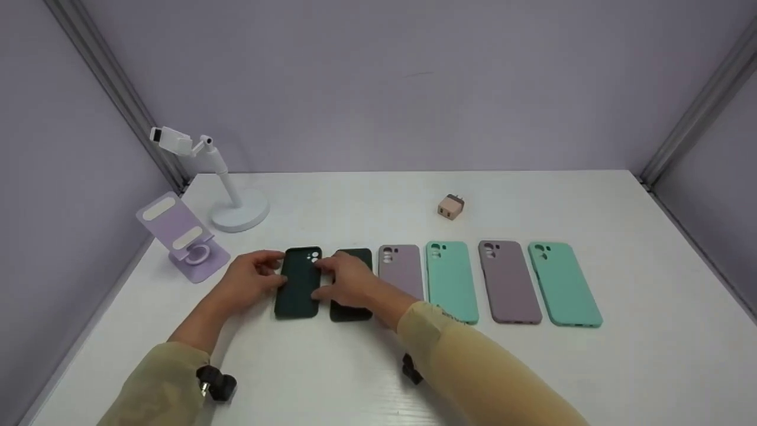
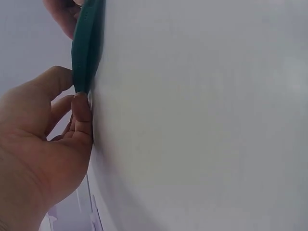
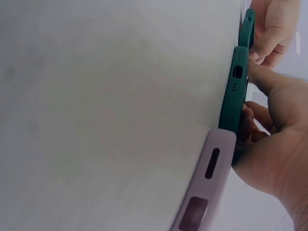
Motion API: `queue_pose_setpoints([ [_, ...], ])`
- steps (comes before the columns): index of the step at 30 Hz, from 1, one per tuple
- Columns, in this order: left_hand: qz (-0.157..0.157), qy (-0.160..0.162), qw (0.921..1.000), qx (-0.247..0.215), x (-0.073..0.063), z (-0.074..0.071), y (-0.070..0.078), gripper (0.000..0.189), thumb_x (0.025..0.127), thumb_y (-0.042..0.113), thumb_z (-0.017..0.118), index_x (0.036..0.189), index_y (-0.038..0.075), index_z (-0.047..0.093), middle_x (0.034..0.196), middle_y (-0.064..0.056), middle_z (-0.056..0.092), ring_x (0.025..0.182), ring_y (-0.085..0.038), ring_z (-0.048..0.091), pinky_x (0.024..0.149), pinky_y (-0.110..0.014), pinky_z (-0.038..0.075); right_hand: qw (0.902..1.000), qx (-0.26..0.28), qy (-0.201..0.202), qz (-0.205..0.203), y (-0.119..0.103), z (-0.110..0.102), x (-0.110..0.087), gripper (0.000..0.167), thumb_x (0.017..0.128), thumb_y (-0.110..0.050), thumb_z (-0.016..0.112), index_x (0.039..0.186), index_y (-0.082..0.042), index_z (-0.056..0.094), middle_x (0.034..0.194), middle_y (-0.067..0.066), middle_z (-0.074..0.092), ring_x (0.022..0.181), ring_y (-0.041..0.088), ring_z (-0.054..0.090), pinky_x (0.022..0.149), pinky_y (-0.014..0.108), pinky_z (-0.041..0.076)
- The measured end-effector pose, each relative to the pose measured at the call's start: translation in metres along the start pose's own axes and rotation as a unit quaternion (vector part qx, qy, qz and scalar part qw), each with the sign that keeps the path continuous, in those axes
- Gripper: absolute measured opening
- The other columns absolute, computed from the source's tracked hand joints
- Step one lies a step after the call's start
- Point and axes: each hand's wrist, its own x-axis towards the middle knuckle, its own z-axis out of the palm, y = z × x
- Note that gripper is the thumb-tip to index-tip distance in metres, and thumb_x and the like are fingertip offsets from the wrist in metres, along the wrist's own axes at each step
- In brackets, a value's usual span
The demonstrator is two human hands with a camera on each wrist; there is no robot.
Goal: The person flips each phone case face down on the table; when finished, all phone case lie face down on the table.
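Note:
A dark green phone case [image 1: 298, 287] lies at the left end of a row of cases, its camera cutouts at the far right corner. My left hand [image 1: 251, 281] pinches its left edge between thumb and fingers; the left wrist view shows this grip on the case [image 2: 89, 43] from the side. On the opposite edge, my right hand [image 1: 349, 281] holds the case with thumb and fingertips. Beneath that hand lies a second dark green case [image 1: 352, 315], partly hidden. Beside it, a lilac case [image 1: 402, 272] is partly covered by the right forearm.
Further right lie a mint case [image 1: 452, 284], a mauve case [image 1: 511, 284] and another mint case [image 1: 566, 287]. A pink charger plug [image 1: 451, 207] sits behind the row. At left stand a purple phone stand [image 1: 177, 228] and a white stand [image 1: 236, 210] with a round base.

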Motion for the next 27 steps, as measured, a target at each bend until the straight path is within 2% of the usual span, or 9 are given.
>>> queue_pose_setpoints([
  [6, 0.001, -0.019, 0.9994, -0.029, -0.001, -0.003, 0.012, 0.058, 0.1, 0.009, 0.067, 0.156, 0.007, 0.052, 0.143, -0.021, 0.058, 0.123, -0.033, 0.061, 0.094, -0.035, 0.056, 1.0, -0.009, -0.004, -0.001, 0.0, 0.0, 0.0, 0.065, 0.095, -0.034, 0.083, 0.154, -0.018, 0.059, 0.125, 0.002, 0.062, 0.11, 0.017, 0.056, 0.106, 0.035, 0.047],
  [12, 0.011, -0.028, 0.9966, -0.077, -0.005, -0.007, 0.02, 0.06, 0.101, 0.014, 0.071, 0.158, 0.011, 0.051, 0.15, -0.02, 0.055, 0.127, -0.034, 0.059, 0.099, -0.038, 0.056, 1.0, -0.003, 0.002, -0.003, 0.001, 0.0, 0.001, 0.063, 0.094, -0.031, 0.084, 0.151, -0.018, 0.062, 0.118, 0.0, 0.061, 0.105, 0.017, 0.056, 0.101, 0.034, 0.048],
  [16, 0.021, -0.033, 0.9939, -0.103, -0.009, -0.008, 0.019, 0.062, 0.1, 0.016, 0.074, 0.157, 0.012, 0.052, 0.149, -0.02, 0.055, 0.126, -0.033, 0.059, 0.093, -0.033, 0.056, 1.0, 0.001, 0.006, -0.008, 0.002, 0.003, 0.002, 0.06, 0.094, -0.03, 0.084, 0.149, -0.018, 0.063, 0.113, -0.003, 0.061, 0.103, 0.015, 0.056, 0.097, 0.032, 0.048],
  [22, 0.026, -0.03, 0.9947, -0.095, -0.01, -0.009, 0.02, 0.061, 0.101, 0.019, 0.074, 0.157, 0.014, 0.052, 0.149, -0.018, 0.054, 0.126, -0.032, 0.062, 0.091, -0.031, 0.055, 0.9996, -0.002, 0.018, -0.02, 0.003, 0.005, 0.001, 0.056, 0.094, -0.028, 0.084, 0.146, -0.017, 0.066, 0.111, -0.002, 0.062, 0.099, 0.015, 0.056, 0.092, 0.031, 0.05],
  [27, 0.024, -0.032, 0.9953, -0.089, -0.008, -0.008, 0.023, 0.062, 0.1, 0.019, 0.075, 0.157, 0.015, 0.053, 0.149, -0.017, 0.055, 0.125, -0.032, 0.064, 0.091, -0.032, 0.056, 0.9991, -0.004, 0.021, -0.037, 0.001, 0.004, 0.0, 0.055, 0.094, -0.024, 0.085, 0.146, -0.021, 0.066, 0.125, -0.002, 0.064, 0.102, 0.015, 0.059, 0.094, 0.031, 0.052],
])
